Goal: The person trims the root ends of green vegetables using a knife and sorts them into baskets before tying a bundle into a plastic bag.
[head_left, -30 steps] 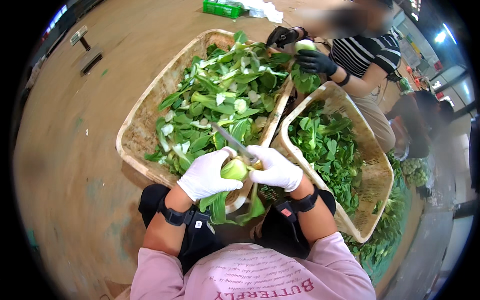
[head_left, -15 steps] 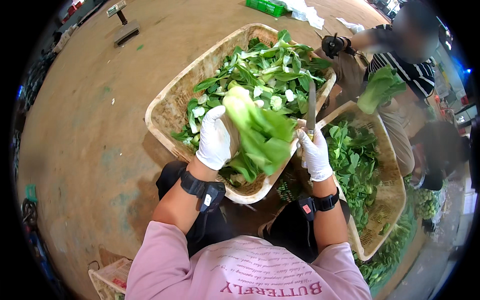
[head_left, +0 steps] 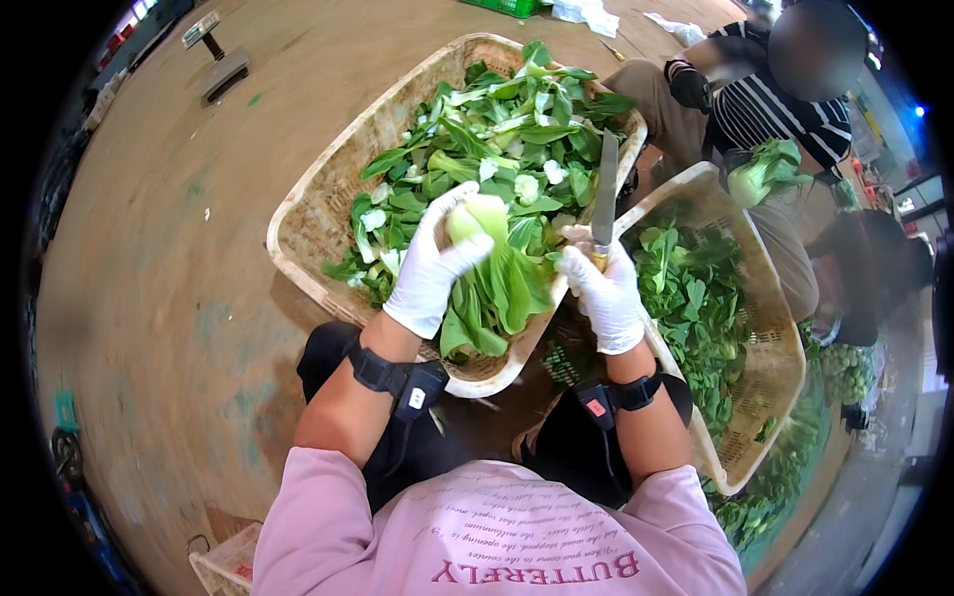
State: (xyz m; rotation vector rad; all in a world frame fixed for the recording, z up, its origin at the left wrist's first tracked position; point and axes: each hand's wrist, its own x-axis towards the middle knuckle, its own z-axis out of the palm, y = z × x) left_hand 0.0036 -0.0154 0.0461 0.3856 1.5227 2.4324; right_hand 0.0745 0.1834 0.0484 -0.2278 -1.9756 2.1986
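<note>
My left hand (head_left: 429, 263), in a white glove, grips a pale green bok choy (head_left: 502, 283), its leaves hanging over the near part of a dirty cream plastic crate (head_left: 314, 204) heaped with cut leaves and white stem ends. My right hand (head_left: 609, 298), also gloved, is closed on a knife (head_left: 606, 184), blade pointing up and away from me, at that crate's right rim. A second crate (head_left: 775, 382), holding dark leafy greens, sits to the right of my right hand.
A co-worker (head_left: 810, 119) in a striped top sits at upper right near a loose bok choy (head_left: 763, 174). Leafy greens (head_left: 760, 492) lie beside the right crate. A scale (head_left: 224, 74) stands upper left; a green basket (head_left: 502, 5) and small crate (head_left: 224, 556) lie farther out.
The knife has left the bok choy's base and now points upright in my right hand. My hands have separated, and the bok choy has been turned. The co-worker's bok choy has left their hands.
</note>
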